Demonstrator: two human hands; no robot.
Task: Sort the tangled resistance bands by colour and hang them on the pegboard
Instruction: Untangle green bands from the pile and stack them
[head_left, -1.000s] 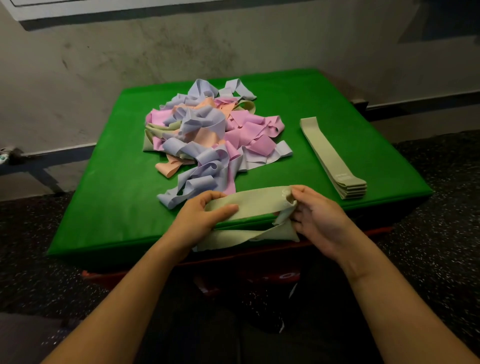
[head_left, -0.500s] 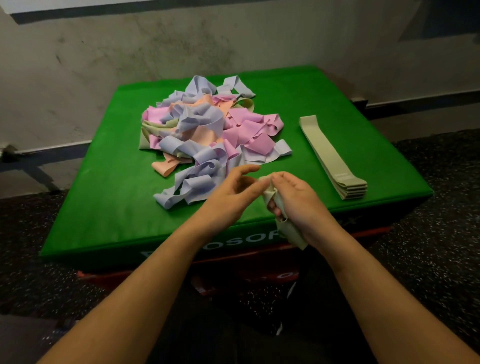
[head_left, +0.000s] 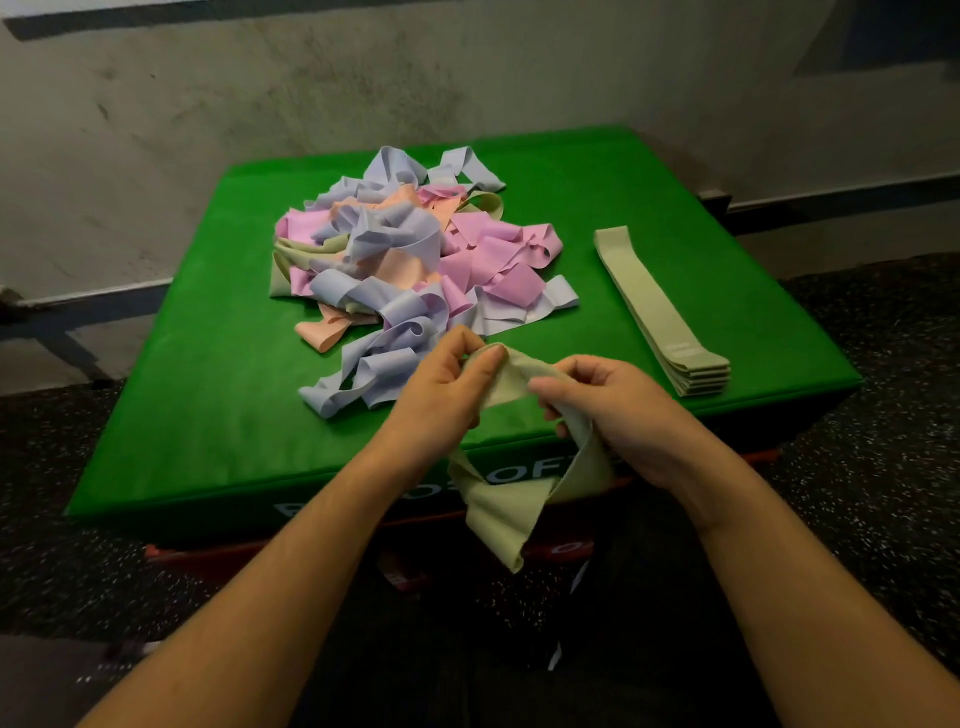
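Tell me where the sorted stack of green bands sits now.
In the head view, the stack of green bands lies flat on the green mat's right side, apart from the tangled pile.

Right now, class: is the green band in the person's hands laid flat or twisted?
Twisted. The green band hangs crumpled between left hand and right hand, both gripping it.

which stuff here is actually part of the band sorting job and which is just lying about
Part of the job:
- green band, held by left hand and right hand
- tangled pile of purple, pink, peach and green bands
- neat stack of green bands

Just there:
- green mat under them
- speckled floor
- wall
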